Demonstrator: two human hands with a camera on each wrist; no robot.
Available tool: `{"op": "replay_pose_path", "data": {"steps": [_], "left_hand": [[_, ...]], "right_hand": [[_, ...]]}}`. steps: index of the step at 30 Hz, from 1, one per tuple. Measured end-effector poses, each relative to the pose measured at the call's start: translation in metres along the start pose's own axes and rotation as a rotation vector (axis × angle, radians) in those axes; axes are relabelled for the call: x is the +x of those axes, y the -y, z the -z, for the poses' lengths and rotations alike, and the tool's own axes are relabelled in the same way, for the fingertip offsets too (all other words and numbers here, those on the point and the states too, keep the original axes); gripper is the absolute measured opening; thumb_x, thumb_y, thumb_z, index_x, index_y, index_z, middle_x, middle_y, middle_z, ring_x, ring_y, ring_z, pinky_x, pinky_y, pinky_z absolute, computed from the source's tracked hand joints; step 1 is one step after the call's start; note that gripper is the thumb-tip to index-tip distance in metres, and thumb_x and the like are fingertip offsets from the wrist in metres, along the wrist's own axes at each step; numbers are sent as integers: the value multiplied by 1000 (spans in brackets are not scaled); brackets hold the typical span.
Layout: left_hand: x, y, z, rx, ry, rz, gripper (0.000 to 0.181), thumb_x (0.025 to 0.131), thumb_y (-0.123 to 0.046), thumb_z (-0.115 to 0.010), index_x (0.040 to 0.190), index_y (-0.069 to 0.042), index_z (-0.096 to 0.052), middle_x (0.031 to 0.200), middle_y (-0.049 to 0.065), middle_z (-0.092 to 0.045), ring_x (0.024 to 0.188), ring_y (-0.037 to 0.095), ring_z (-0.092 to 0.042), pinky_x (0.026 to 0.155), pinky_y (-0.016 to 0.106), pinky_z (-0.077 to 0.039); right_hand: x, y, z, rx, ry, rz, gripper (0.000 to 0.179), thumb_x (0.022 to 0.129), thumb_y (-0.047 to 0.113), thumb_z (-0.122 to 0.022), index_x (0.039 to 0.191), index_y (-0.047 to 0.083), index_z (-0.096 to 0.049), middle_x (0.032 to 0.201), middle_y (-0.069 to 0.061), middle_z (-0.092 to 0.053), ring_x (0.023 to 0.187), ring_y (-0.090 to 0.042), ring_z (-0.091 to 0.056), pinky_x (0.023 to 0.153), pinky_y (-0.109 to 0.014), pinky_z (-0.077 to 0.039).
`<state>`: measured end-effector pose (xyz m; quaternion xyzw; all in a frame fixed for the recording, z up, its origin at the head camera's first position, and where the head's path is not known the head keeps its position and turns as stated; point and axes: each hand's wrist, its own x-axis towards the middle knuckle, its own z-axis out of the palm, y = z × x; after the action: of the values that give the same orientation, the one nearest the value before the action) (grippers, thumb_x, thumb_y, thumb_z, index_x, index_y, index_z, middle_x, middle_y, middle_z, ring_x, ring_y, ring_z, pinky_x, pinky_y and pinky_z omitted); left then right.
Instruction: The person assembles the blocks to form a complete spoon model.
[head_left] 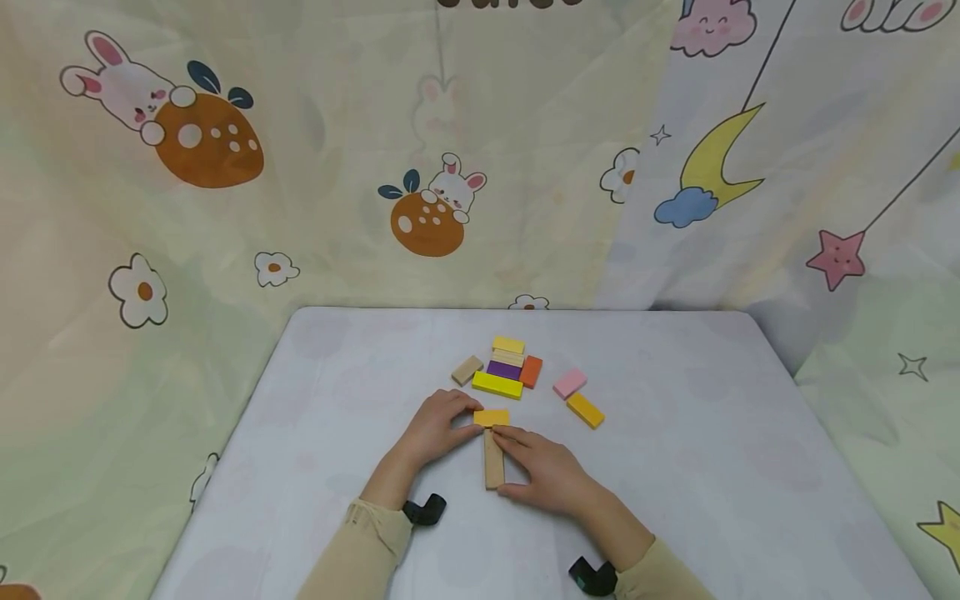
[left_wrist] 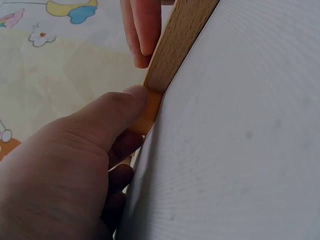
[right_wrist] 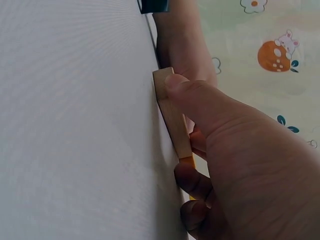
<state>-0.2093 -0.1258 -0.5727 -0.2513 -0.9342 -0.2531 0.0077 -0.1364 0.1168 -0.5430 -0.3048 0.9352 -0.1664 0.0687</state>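
Note:
A yellow-orange block (head_left: 491, 417) lies crosswise against the far end of a long plain wooden block (head_left: 493, 460), forming a T on the table. My left hand (head_left: 438, 427) pinches the yellow-orange block (left_wrist: 150, 112) at its left end, between thumb and fingers. My right hand (head_left: 547, 471) holds the wooden block (right_wrist: 175, 125) from the right, its thumb at the near end and its fingertips by the far end. In the left wrist view, the fingers (left_wrist: 146, 30) of the right hand show beside the wood.
Beyond the hands lies a cluster of blocks: bright yellow (head_left: 497, 385), purple (head_left: 504, 370), plain wood (head_left: 467, 370), red-orange (head_left: 531, 372) and others. Right of it are a pink block (head_left: 570, 383) and an orange block (head_left: 585, 411). A printed cloth hangs behind the white table (head_left: 675, 467).

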Motion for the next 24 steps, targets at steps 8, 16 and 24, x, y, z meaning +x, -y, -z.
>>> {"op": "replay_pose_path", "data": {"steps": [8, 16, 24], "left_hand": [[0, -2, 1, -13, -4, -18, 35, 91, -49, -66, 122, -32, -68, 119, -10, -65, 110, 13, -55, 100, 37, -46], [0, 0, 0, 3, 5, -25, 34, 92, -49, -65, 123, -34, -68, 120, -11, -65, 112, 13, -55, 101, 37, -46], [0, -2, 1, -6, 8, -26, 37, 91, -50, -66, 123, -32, -67, 119, -9, -65, 112, 15, -55, 101, 40, -45]], "right_hand": [[-1, -1, 0, 5, -17, 5, 79, 87, 61, -64, 152, 23, -39, 158, 9, -36, 138, -19, -46, 105, -43, -48], [0, -4, -2, 0, -37, 22, 80, 86, 63, -64, 152, 23, -41, 157, 9, -39, 138, -19, -47, 105, -43, -48], [-1, -4, -2, 6, -33, 29, 80, 86, 62, -64, 153, 25, -39, 158, 10, -37, 138, -19, -47, 105, -43, -48]]}}
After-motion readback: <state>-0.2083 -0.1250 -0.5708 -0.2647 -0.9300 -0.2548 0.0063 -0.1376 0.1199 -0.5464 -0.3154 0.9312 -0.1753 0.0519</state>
